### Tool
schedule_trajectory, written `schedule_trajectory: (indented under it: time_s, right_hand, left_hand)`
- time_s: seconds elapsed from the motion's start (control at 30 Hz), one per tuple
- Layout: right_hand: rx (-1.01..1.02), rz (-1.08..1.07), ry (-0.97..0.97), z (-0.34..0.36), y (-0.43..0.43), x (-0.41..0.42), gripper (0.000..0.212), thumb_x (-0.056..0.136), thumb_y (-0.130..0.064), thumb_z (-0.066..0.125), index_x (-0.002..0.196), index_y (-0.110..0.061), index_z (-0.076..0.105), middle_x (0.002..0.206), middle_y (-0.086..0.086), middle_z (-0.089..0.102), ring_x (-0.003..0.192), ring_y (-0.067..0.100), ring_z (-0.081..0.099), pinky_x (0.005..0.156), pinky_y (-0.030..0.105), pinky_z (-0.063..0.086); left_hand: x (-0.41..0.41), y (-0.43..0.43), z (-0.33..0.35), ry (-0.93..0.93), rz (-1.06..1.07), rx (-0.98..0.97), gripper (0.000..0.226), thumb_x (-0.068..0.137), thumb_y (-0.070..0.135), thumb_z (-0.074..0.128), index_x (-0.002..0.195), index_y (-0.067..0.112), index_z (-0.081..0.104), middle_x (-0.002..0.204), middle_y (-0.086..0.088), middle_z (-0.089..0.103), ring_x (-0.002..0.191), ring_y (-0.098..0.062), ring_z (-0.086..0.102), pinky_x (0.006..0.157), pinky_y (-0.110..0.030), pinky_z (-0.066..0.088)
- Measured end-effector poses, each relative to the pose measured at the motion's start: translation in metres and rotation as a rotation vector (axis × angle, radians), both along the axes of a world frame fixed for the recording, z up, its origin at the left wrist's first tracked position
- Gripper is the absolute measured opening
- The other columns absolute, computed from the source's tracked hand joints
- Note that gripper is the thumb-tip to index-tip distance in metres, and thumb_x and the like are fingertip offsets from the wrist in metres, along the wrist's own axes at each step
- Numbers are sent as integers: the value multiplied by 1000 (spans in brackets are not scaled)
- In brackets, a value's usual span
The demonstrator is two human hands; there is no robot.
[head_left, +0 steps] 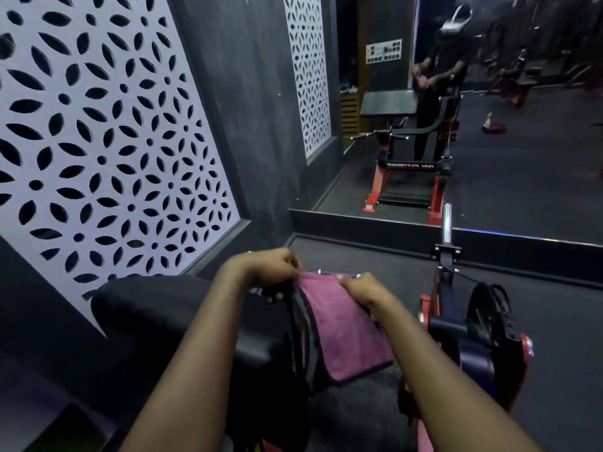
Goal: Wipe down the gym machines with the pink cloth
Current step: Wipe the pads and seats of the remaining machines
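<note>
The cloth (342, 324) is pink, the pad (169, 308) black, the frame (427, 308) red; the panel (98, 125) is white with a leaf pattern.

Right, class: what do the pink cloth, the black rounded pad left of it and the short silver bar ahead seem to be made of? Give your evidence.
Pink cloth: soft fabric, probably microfibre or terry; matt, fuzzy nap, drapes limply.
Black rounded pad: likely vinyl or leatherette over padding; smooth, faint sheen.
Short silver bar: metal, apparently chromed or polished steel; bright highlights.
</note>
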State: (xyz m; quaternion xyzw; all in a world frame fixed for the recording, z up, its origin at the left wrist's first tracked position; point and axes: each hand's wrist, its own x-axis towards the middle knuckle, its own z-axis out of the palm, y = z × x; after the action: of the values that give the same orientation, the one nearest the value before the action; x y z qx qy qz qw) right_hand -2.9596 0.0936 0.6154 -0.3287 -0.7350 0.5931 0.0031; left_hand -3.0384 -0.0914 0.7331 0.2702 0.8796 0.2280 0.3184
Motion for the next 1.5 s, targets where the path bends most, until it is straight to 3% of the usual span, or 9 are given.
schedule_trajectory:
  time_s: [0.13, 0.23, 0.33, 0.4, 0.5, 0.63, 0.73, 1.2, 1.5]
  right_hand:
    - [-70, -197, 108, -63, -61, 24, 67, 87, -71, 58, 123, -17, 43, 131, 13, 60, 105, 25, 59, 93, 38, 50]
    - [-225, -201, 275, -91, -104, 34, 113, 50, -106, 43, 133, -31, 48, 146, 3, 49, 133, 18, 45, 113, 32, 33]
    - [-282, -142, 296, -87, -122, 43, 133, 44, -110, 36, 154, -35, 39, 168, -4, 18, 155, 12, 12, 123, 30, 9]
    - [-282, -107, 341, -85, -137, 56, 128, 48, -106, 47, 156, -39, 36, 170, -8, 9, 156, 7, 0, 124, 31, 4]
    - [-234, -165, 309, -90, -146, 55, 121, 52, -92, 66, 155, -33, 40, 165, -3, 25, 155, 14, 18, 126, 42, 20]
    - [-257, -378, 78, -95, -115, 6, 44, 86, -40, 71, 125, -21, 67, 123, 7, 67, 114, 30, 63, 99, 38, 51]
    - [-359, -475, 3, -106, -89, -16, 25, 90, -27, 67, 113, -17, 71, 107, 9, 74, 98, 31, 69, 87, 38, 56]
    - [-332, -609, -46, -137, -61, -46, 20, 92, -24, 63, 111, -24, 69, 102, 5, 70, 90, 30, 64, 77, 33, 49]
    - [-633, -674, 106, -183, -60, -42, 21, 94, -30, 70, 114, -26, 66, 98, 2, 72, 90, 24, 68, 88, 37, 55]
  left_hand:
    - [-4, 5, -60, -37, -29, -172, 16, 95, 0, 42, 94, 1, 58, 61, -14, 56, 39, -17, 57, 39, -29, 50]
    - [-12, 6, -86, 84, 6, -134, 15, 98, 12, 50, 85, 9, 57, 71, -14, 59, 51, -24, 60, 48, -29, 49]
    - [-22, -2, -96, 215, 44, -43, 31, 103, 42, 51, 84, 19, 58, 93, -7, 66, 87, -24, 63, 76, -32, 48]
    - [-27, -16, -101, 296, 95, 35, 35, 105, 46, 45, 86, 20, 58, 96, -8, 70, 95, -27, 65, 82, -34, 47]
    - [-33, -40, -113, 372, 158, 92, 33, 107, 38, 43, 101, 14, 66, 106, -14, 74, 106, -33, 65, 87, -36, 46]
    - [-33, -66, -129, 434, 215, 1, 32, 107, 35, 44, 85, 14, 55, 102, -18, 70, 105, -36, 62, 77, -36, 39]
    - [-29, -74, -140, 522, 173, -128, 36, 106, 42, 41, 80, 19, 49, 96, -10, 69, 100, -33, 62, 76, -40, 45]
    - [-19, -63, -137, 566, 149, -285, 37, 104, 48, 39, 100, 22, 64, 104, -3, 67, 108, -24, 57, 81, -39, 49]
    - [-19, -63, -137, 575, 221, -273, 35, 101, 54, 41, 105, 29, 65, 102, 0, 65, 102, -23, 61, 78, -38, 48]
